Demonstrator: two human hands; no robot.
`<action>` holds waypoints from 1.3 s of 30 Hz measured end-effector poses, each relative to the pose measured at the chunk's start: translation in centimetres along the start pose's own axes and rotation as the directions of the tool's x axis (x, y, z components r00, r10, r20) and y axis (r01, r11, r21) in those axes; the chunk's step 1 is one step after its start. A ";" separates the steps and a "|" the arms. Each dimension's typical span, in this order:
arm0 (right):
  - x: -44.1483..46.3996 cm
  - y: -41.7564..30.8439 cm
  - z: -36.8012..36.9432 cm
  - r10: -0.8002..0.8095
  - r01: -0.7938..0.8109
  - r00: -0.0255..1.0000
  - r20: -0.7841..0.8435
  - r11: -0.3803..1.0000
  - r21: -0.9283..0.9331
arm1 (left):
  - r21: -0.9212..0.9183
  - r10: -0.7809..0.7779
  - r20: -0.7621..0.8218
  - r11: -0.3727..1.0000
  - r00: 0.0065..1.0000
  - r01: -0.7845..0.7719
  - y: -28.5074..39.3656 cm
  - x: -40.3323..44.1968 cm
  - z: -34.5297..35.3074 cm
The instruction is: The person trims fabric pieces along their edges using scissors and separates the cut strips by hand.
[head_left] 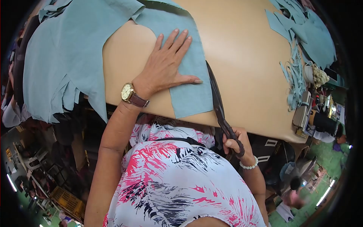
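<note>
My left hand (168, 62) lies flat on a strip of blue-green fabric (193, 98), fingers spread and thumb pointing right. A watch is on that wrist. My right hand (238, 143), at the table's front edge, is closed round the handles of long dark tailor's shears (218, 100). Their blades point away from me along the right edge of the strip. Whether the blades are apart is hard to tell. Left of my left hand, a larger piece of the same fabric (68, 49) hangs over the front edge, with slit strips at its lower end.
On the tan table (242, 56), more blue-green pieces (315, 34) lie at the far right. A tangle of narrow fabric scraps (295, 83) is nearer, beside a light-coloured cup (308, 73). A yellow crate (68, 200) stands on the floor at lower left. Another person (295, 193) shows blurred at lower right.
</note>
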State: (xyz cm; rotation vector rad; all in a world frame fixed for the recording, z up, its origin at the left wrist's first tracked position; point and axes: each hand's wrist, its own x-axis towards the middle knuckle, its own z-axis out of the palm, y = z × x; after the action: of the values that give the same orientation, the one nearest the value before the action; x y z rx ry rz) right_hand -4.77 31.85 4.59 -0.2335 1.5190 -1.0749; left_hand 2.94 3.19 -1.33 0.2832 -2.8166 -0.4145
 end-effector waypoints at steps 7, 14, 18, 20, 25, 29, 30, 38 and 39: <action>0.2 0.6 0.5 -0.039 0.039 0.999 0.002 0.997 0.073 | -0.006 -0.002 -0.007 1.000 1.000 0.002 0.0 0.0 0.0; 0.2 1.3 0.9 -0.028 0.028 1.000 -0.005 0.989 0.147 | 0.003 0.001 -0.010 1.000 1.000 -0.001 -0.1 0.0 0.2; 0.0 1.3 1.0 -0.025 0.027 1.000 -0.015 0.989 0.143 | -0.002 0.001 -0.008 1.000 1.000 -0.001 0.0 0.0 0.1; 0.0 1.3 1.1 -0.023 0.025 1.000 -0.019 0.987 0.156 | -0.003 0.002 -0.010 1.000 1.000 -0.002 -0.1 0.0 0.2; -0.1 0.7 1.5 0.027 -0.022 0.999 -0.043 0.995 0.098 | 0.010 0.003 0.022 1.000 1.000 -0.003 0.7 -0.2 -0.7; -0.5 0.3 1.9 0.068 -0.064 0.995 -0.072 0.997 0.051 | -0.186 0.023 0.087 0.983 0.996 -0.007 4.4 -2.4 -1.9; -0.6 0.1 2.0 0.062 -0.059 0.995 -0.074 0.998 0.038 | -0.186 0.027 0.112 0.983 0.993 -0.006 5.2 -2.9 -1.7; -0.9 1.2 1.7 -0.025 0.027 0.998 -0.059 0.999 0.026 | -0.109 0.008 -0.035 0.994 0.999 -0.012 6.9 -4.1 0.9; -0.9 1.1 1.7 -0.019 0.021 0.998 -0.062 0.999 0.030 | -0.091 0.018 -0.044 0.996 0.999 -0.022 6.9 -4.1 0.9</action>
State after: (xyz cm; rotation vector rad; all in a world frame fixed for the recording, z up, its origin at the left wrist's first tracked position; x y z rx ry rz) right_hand -2.57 32.19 4.63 -0.1959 1.5566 -1.1298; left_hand 5.47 10.84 -1.00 0.2409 -2.7470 -0.5250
